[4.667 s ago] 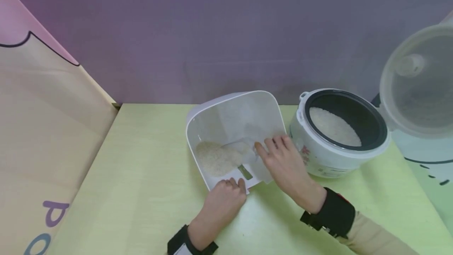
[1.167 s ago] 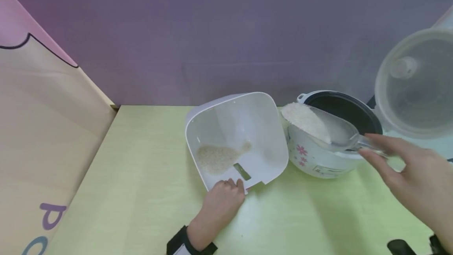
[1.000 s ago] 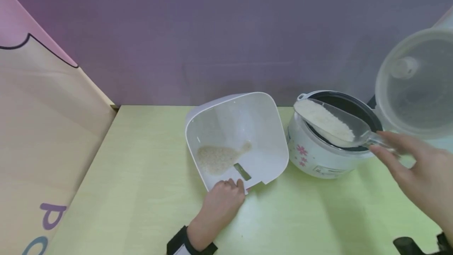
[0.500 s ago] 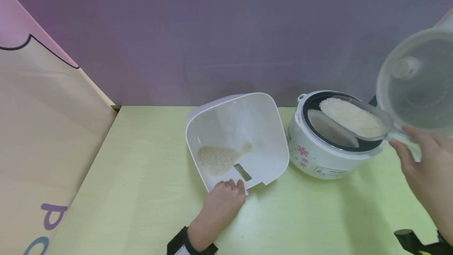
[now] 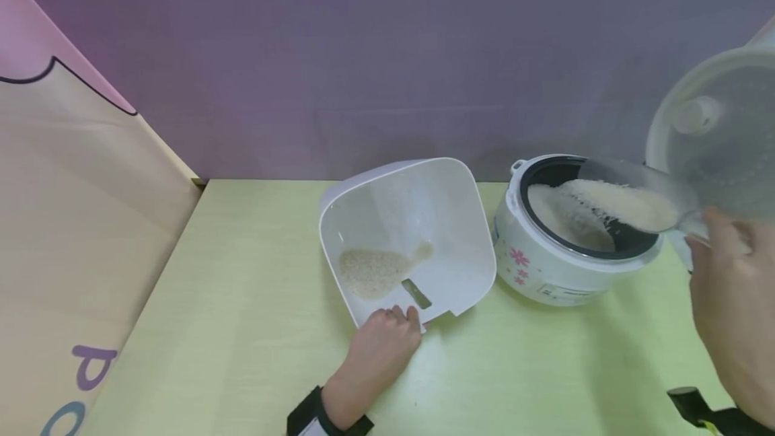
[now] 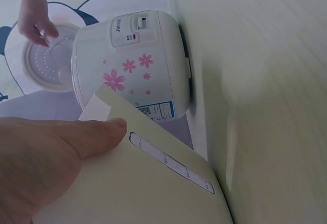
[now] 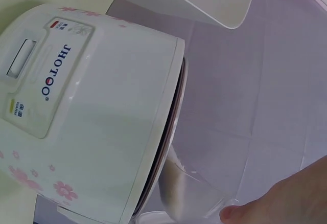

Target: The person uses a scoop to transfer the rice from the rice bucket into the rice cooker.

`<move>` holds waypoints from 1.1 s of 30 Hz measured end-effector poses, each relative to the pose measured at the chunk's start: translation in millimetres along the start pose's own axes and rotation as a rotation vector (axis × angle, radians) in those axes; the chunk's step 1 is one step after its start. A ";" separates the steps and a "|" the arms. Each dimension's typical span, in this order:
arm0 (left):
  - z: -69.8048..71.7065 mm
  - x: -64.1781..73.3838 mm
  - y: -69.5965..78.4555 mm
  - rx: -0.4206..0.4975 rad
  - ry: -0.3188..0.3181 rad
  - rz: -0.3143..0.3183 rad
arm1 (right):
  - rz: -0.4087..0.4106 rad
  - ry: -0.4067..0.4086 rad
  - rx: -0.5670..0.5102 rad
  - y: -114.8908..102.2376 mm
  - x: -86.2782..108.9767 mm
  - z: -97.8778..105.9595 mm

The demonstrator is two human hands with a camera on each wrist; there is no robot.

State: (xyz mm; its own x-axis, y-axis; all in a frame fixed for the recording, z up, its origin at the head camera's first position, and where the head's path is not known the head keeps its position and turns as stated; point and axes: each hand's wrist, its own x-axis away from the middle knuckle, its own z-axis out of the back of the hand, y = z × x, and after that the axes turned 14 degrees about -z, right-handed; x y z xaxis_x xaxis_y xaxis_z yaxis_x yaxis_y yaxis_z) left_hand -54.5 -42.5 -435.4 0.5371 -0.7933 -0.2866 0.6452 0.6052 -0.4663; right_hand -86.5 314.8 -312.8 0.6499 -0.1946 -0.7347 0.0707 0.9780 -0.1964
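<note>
My right hand [image 5: 732, 295] grips the handle of a clear plastic scoop [image 5: 681, 194], tilted over the open rice cooker [image 5: 545, 281]. White rice [image 5: 623, 204] slides from the scoop's lip into the dark inner pot, where more rice is heaped. In the right wrist view the scoop [image 7: 191, 193] overlaps the cooker's rim. My left hand [image 5: 381, 355] holds the near rim of a white rice bin [image 5: 448, 221], which is tipped toward me; in the left wrist view the thumb [image 6: 102, 134] lies along its outer wall. A small pile of rice [image 5: 372, 273] lies inside the bin.
The cooker's translucent lid [image 5: 726, 133] stands raised at the right, close to my right hand. Behind the light green table [image 5: 254, 301] hangs a purple-grey backdrop [image 5: 363, 66]. A printed cream panel [image 5: 79, 207] borders the left side.
My right hand has carried the full scoop from the bin to the cooker, then right across the pot, and tilted it so rice pours out. My left hand keeps its hold on the bin.
</note>
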 end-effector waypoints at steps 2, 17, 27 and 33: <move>-0.3 -0.2 0.2 -0.007 0.004 0.001 | 0.005 -0.006 0.009 -0.4 0.3 -0.2; -0.9 -1.2 0.3 -0.025 0.013 0.005 | 0.084 0.133 0.036 -3.9 6.5 -1.9; -1.0 -0.9 0.6 -0.016 0.009 0.005 | 0.144 0.194 0.040 -6.8 13.5 -9.2; -0.3 -0.5 0.6 -0.008 0.011 0.005 | 0.163 0.269 0.077 -8.7 18.7 -15.4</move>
State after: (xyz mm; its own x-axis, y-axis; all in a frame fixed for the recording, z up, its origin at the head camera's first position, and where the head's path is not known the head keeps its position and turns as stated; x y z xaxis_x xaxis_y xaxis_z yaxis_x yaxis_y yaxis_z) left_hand -54.6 -41.8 -435.8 0.5344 -0.7910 -0.2977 0.6385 0.6086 -0.4711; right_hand -86.7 301.5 -334.8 0.4352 -0.0375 -0.8996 0.0453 0.9988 -0.0197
